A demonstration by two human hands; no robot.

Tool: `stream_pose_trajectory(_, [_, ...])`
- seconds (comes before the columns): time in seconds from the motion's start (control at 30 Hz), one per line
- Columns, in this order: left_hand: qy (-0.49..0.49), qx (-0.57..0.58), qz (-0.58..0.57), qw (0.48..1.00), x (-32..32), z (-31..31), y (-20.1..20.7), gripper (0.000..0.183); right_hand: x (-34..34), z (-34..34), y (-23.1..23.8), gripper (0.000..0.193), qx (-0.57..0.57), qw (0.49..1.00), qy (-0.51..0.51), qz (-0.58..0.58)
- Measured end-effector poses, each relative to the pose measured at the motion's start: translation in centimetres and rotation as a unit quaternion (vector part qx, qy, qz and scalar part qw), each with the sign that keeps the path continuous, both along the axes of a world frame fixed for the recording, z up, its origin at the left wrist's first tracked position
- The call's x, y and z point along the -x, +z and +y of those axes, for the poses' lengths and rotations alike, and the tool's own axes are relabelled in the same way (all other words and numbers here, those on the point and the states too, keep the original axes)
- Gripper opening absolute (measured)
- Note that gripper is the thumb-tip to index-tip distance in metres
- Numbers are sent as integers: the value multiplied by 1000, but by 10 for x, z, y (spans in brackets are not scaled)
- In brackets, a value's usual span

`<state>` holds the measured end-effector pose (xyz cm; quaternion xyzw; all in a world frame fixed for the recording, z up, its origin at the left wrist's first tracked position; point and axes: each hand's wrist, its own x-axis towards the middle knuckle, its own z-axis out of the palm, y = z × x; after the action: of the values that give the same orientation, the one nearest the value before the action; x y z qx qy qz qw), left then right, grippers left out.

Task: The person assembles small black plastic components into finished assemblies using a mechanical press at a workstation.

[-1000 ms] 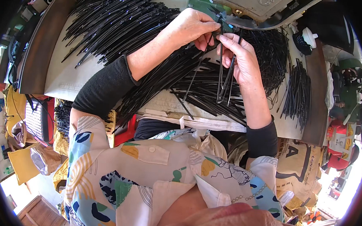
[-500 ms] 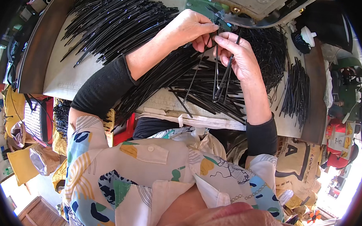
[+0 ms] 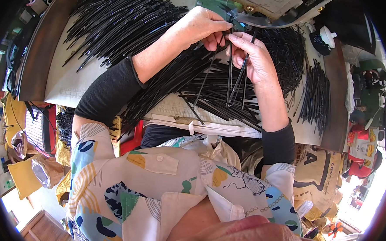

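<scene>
My left hand (image 3: 203,30) pinches the upper end of a thin black strap, its thumb and forefinger pressed together. Close beside it, my right hand (image 3: 256,58) is closed around several thin black straps (image 3: 230,81), which hang in long loops below the fingers. The fingertips of both hands nearly meet, just in front of the machine. What lies exactly between them is too small to make out. Under my hands, more loose black straps (image 3: 212,86) are spread over the pale tabletop (image 3: 57,83).
A machine head (image 3: 273,4) on a green base (image 3: 206,0) stands at the far edge. A large heap of black straps (image 3: 124,23) lies left, a tangled heap (image 3: 290,60) right, and a smaller bundle (image 3: 315,98) farther right. Brown boards (image 3: 41,56) edge the table.
Both hands keep their grip and stay almost in place near the machine. The hanging straps have swung slightly; the whole view has shifted a little.
</scene>
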<state>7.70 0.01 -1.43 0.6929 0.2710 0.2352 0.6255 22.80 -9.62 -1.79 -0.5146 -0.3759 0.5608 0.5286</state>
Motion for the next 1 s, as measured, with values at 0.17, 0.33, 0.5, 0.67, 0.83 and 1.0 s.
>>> stream_pose_trajectory(0.17, [-5,7,-14,1000,-4,-2,1,31,-5,-3,-1,18,6,999,-3,38])
stream_pose_trajectory(0.33, [15,-12,28,999,-2,2,2,30,1,1,-6,20,-25,997,25,70])
stream_pose_trajectory(0.5, [5,35,25,999,-4,1,5,29,-2,-2,-3,21,-49,996,20,67])
stream_pose_trajectory(0.67, [21,105,4,994,-1,6,2,26,-4,-12,6,24,-45,998,26,33])
stream_pose_trajectory(0.83, [56,156,-46,985,-5,11,-7,21,-4,-16,-4,26,-41,997,64,13])
stream_pose_trajectory(1.0, [73,142,-43,986,-3,11,-6,22,-2,-32,4,27,15,994,88,58])
